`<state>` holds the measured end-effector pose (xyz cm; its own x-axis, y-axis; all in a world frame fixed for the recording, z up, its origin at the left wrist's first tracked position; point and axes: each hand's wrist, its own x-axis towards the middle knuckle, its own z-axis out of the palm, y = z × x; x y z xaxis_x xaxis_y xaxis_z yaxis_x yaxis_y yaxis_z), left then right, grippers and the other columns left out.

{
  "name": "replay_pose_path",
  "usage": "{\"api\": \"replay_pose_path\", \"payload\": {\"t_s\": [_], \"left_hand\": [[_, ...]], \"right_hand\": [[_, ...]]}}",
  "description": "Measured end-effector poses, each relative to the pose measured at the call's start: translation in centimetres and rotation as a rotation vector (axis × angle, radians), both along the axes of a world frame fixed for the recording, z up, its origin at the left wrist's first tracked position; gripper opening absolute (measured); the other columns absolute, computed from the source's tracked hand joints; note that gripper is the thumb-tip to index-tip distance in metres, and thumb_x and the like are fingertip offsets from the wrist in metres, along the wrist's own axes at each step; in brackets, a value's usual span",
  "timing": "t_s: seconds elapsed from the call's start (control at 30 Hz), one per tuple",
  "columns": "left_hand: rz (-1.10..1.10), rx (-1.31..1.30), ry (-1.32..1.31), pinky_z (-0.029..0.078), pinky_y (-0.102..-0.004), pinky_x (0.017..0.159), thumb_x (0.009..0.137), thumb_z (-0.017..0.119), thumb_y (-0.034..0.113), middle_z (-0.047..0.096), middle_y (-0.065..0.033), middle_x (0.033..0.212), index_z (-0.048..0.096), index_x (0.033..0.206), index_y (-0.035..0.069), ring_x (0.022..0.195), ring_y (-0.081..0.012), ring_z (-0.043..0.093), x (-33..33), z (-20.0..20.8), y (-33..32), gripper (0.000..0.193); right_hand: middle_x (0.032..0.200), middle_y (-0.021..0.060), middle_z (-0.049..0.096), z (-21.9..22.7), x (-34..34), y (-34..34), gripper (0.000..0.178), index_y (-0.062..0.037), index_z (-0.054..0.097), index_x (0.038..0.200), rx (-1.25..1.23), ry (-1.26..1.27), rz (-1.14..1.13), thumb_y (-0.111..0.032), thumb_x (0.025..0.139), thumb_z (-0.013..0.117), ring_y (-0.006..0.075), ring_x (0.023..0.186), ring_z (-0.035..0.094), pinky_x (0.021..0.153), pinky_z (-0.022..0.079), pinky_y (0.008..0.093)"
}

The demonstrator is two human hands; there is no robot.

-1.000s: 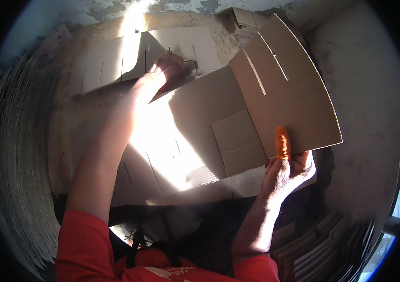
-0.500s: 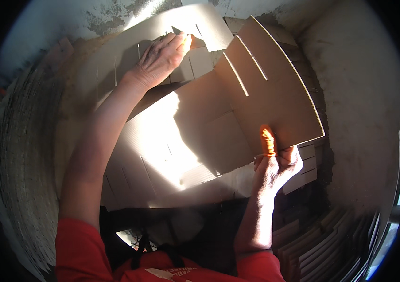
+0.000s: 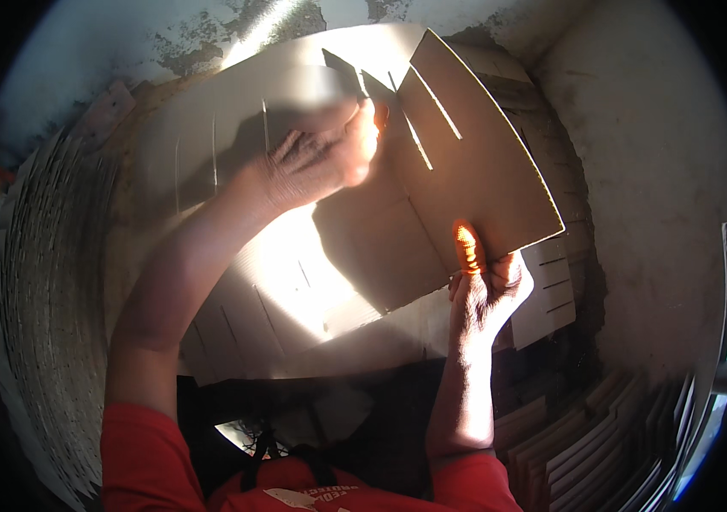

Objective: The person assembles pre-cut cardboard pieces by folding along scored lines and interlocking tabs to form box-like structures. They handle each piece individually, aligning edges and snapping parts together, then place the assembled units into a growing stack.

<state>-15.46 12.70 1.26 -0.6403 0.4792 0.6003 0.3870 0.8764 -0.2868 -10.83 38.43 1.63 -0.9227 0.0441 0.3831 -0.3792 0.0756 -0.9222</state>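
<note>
My right hand grips the near edge of a brown slotted cardboard sheet. An orange ribbed finger cover sits on its thumb, which presses against the sheet's face. The sheet is bent at a crease: its right panel stands up, with long slits cut from the far edge, while the rest slopes down to the left. My left hand is at the sheet's far left side, fingers curled closed and partly blurred by motion. A bit of orange glows at its fingertips; what they pinch is hidden. Pale slotted cardboard lies beneath.
A tall stack of cardboard sheets stands at the left. More sheets stand on edge at the lower right. Slotted pieces lie right of my right hand. Bare walls close in at the back and right.
My left hand has come nearer and slightly right, away from the far flap. The right hand and the raised panel have shifted a little left.
</note>
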Motion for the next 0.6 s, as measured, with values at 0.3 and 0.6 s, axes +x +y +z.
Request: {"api": "replay_pose_path", "payload": {"t_s": [0.3, 0.6], "left_hand": [[-0.112, 0.037, -0.178, 0.043, -0.0378, 0.058, 0.066, 0.06, -0.002, 0.042, -0.0097, 0.076, 0.046, 0.069, 0.005, 0.07, -0.0239, 0.049, 3.2, 4.3, 2.5, 0.016], [-0.267, 0.203, -0.277, 0.041, -0.0296, 0.055, 0.057, 0.065, 0.021, 0.052, -0.0103, 0.076, 0.062, 0.071, -0.001, 0.077, -0.0207, 0.049, 10.1, 3.6, 9.9, 0.027]], "right_hand": [[0.073, 0.0002, 0.061, 3.6, 1.5, -0.3, 0.022, -0.0001, 0.063, 0.11, 0.049, -0.007, -0.014, -0.005, 0.091, 0.071, 0.0014, 0.057, 0.047, 0.051, 0.037, 0.0181], [0.073, 0.0035, 0.062, 1.4, 0.4, -0.1, 0.019, 0.0009, 0.064, 0.104, -0.189, 0.11, 0.014, 0.01, 0.09, 0.055, 0.0029, 0.046, 0.045, 0.041, 0.032, 0.0177]]}}
